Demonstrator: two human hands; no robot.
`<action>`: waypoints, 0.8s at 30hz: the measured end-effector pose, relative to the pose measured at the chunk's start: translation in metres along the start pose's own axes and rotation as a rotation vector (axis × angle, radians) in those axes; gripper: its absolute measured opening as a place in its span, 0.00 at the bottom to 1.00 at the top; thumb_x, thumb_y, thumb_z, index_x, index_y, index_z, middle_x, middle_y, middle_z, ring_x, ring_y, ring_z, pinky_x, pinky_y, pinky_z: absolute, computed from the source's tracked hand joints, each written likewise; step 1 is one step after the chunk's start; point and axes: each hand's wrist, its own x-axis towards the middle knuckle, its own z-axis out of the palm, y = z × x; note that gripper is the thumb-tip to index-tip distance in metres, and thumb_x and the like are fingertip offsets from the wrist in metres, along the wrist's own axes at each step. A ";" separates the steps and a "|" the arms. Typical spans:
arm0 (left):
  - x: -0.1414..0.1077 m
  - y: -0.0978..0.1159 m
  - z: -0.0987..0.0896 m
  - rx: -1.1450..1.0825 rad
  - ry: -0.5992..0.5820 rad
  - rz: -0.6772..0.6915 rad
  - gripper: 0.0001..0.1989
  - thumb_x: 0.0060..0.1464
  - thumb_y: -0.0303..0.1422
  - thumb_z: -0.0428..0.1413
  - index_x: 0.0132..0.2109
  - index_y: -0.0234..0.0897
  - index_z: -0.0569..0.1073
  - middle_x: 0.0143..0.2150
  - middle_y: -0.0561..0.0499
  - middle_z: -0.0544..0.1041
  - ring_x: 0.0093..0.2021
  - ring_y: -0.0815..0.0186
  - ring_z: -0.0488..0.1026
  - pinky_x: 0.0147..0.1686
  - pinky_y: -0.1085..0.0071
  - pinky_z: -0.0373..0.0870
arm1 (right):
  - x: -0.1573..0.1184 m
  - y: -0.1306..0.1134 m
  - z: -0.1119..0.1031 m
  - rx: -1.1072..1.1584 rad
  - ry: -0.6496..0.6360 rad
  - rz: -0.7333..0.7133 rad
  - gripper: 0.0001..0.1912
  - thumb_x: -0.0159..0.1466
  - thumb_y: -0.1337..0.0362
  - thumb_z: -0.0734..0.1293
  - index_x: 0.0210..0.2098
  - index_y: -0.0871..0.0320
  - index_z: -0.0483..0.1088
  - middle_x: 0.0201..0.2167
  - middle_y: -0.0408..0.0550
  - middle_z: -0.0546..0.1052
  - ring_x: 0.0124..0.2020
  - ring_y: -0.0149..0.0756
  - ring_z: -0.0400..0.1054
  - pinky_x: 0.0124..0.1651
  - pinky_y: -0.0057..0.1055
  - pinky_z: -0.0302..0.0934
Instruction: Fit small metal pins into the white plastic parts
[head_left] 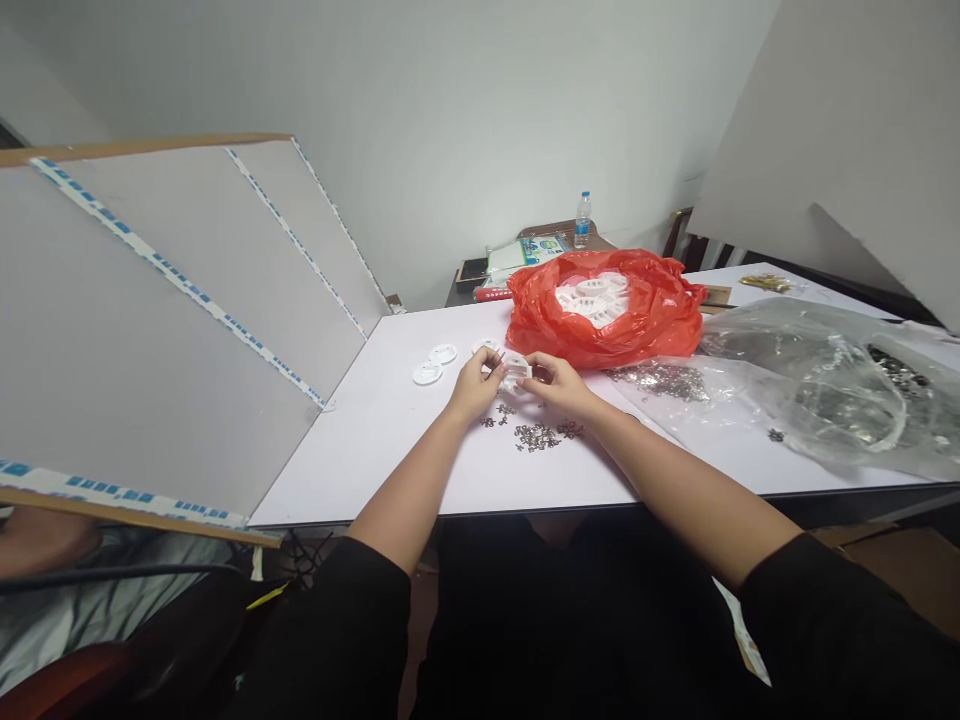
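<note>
Between my two hands, over the white table [360, 420], is a round white plastic part [516, 371], held tilted. My left hand [478, 386] is closed, thumb and fingertips at the part's left edge; whether a small piece is also pinched there I cannot make out. My right hand [559, 386] grips the part's right side with bent fingers. Just in front lie small metal pieces [536, 437] in loose piles. Left of my hands rest similar white discs [427, 374], and another white disc [484, 346] shows partly behind my left hand.
A red plastic bag [540, 335] full of white parts stands behind my right hand. Clear plastic bags [810, 385] with small metal pieces spread over the right side. A grey partition panel [187, 330] borders the left. A water bottle [583, 220] stands at the back.
</note>
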 end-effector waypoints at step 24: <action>-0.002 0.017 -0.007 -0.330 -0.148 -0.196 0.25 0.44 0.46 0.68 0.41 0.37 0.68 0.32 0.54 0.69 0.19 0.78 0.57 0.18 0.75 0.51 | 0.002 -0.005 -0.005 0.141 0.003 0.050 0.27 0.54 0.51 0.71 0.47 0.65 0.71 0.43 0.52 0.75 0.39 0.29 0.71 0.43 0.25 0.67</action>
